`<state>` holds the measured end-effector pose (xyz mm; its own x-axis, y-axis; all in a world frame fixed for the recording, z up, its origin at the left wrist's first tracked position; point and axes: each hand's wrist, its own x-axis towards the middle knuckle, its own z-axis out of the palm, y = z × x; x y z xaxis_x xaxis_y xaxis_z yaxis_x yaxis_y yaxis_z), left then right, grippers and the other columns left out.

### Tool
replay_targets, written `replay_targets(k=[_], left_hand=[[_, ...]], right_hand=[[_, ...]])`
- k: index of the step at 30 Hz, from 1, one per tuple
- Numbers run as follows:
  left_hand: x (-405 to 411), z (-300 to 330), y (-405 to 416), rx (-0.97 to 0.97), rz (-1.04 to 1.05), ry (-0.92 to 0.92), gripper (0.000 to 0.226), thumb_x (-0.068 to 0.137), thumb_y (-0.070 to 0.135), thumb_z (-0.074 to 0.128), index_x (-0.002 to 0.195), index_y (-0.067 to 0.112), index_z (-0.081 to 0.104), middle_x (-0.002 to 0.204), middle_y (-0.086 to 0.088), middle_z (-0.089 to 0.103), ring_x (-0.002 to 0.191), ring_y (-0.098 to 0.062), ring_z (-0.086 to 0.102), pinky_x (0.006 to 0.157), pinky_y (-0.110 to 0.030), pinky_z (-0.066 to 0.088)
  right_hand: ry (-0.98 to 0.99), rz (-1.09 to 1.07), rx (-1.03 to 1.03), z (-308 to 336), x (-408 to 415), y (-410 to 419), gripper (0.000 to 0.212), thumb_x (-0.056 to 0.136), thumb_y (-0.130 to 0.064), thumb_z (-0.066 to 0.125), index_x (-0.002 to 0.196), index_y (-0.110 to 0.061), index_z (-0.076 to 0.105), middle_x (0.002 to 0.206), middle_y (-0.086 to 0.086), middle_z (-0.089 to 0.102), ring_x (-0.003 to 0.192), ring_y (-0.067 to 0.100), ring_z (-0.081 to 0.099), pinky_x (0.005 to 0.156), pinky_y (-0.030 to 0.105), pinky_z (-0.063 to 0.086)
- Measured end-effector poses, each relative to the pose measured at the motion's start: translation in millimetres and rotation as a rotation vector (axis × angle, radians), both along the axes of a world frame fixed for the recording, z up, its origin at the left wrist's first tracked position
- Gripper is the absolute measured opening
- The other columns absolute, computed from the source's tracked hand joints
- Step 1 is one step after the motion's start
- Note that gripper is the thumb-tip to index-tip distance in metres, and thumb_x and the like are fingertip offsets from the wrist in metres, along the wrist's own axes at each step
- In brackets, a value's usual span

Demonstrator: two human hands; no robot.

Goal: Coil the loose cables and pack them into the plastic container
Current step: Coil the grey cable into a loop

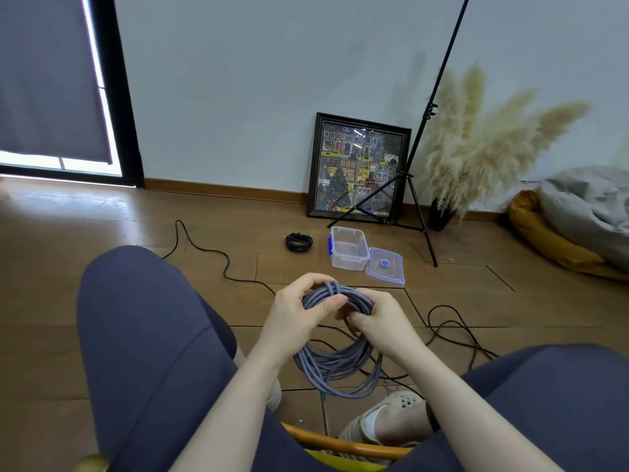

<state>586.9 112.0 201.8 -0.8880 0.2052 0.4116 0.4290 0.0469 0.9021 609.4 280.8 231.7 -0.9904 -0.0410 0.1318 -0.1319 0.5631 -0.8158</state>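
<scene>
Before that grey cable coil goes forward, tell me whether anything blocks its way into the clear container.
Nothing visible blocks it. Both hands, left and right, grip the grey cable coil; the plastic container sits open ahead on bare floor, its lid lying beside it.

I'm looking into a lived-in home room, not a workshop. Wooden plank floor (102,233) with a skirting board runs to a plain pale wall (272,80). At one o'clock a framed picture (357,168) leans on it; at two, pampas grass (476,148) and a beanbag (551,240); at ten, a blinded window (51,80).
</scene>
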Motion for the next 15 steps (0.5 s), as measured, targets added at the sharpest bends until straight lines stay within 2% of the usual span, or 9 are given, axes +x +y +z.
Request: replay_targets(k=[2,4,7,9,12,15], left_hand=[[-0.6,-0.9,-0.3,0.029,0.001,-0.007,0.018,0.085,0.031,0.076,0.101,0.030,0.067,0.092,0.016,0.070,0.080,-0.002,0.066,0.070,-0.015,0.050],[-0.8,-1.8,0.5,0.061,-0.019,-0.017,0.020,0.084,0.029,0.077,0.102,0.032,0.068,0.096,0.014,0.071,0.088,-0.007,0.068,0.077,-0.020,0.053],[-1.8,-2.2,1.7,0.088,-0.039,-0.016,0.022,0.084,0.028,0.078,0.102,0.037,0.068,0.100,0.012,0.071,0.095,-0.010,0.068,0.082,-0.024,0.055],[-2.9,-1.5,0.9,0.110,-0.023,-0.021,0.023,0.083,0.028,0.079,0.101,0.035,0.068,0.098,0.010,0.071,0.090,-0.009,0.067,0.077,-0.022,0.054],[-1.6,0.8,-0.2,0.175,-0.038,-0.045,0.026,0.079,0.032,0.078,0.101,0.025,0.067,0.092,0.004,0.072,0.062,0.000,0.062,0.054,-0.015,0.048],[-2.3,1.1,-1.5,0.183,-0.038,-0.043,0.026,0.079,0.031,0.077,0.101,0.023,0.067,0.091,0.002,0.072,0.057,0.001,0.060,0.049,-0.013,0.046]], right_hand=[[-0.056,0.042,-0.012,2.2,0.5,2.1,0.026,0.085,0.005,0.056,0.099,-0.010,0.072,0.090,0.012,0.074,0.089,0.029,0.068,0.084,0.045,0.053],[-0.099,0.117,-0.081,3.9,2.0,5.1,0.026,0.086,0.009,0.057,0.104,-0.005,0.070,0.092,0.013,0.074,0.091,0.027,0.070,0.084,0.040,0.056],[-0.163,0.196,-0.190,7.3,5.1,8.6,0.027,0.087,0.010,0.060,0.108,-0.004,0.067,0.091,0.018,0.074,0.084,0.018,0.073,0.072,0.027,0.057],[-0.173,0.250,-0.237,9.2,5.3,10.1,0.031,0.085,0.006,0.066,0.111,-0.010,0.067,0.094,0.019,0.072,0.083,0.017,0.071,0.073,0.029,0.058],[-0.108,0.278,-0.228,10.3,5.8,9.6,0.036,0.079,-0.003,0.076,0.110,-0.021,0.069,0.100,0.015,0.072,0.088,0.016,0.066,0.086,0.035,0.055],[-0.067,0.264,-0.252,7.6,7.3,9.6,0.038,0.077,-0.009,0.079,0.112,-0.017,0.066,0.095,0.009,0.069,0.080,0.016,0.065,0.083,0.038,0.056]])
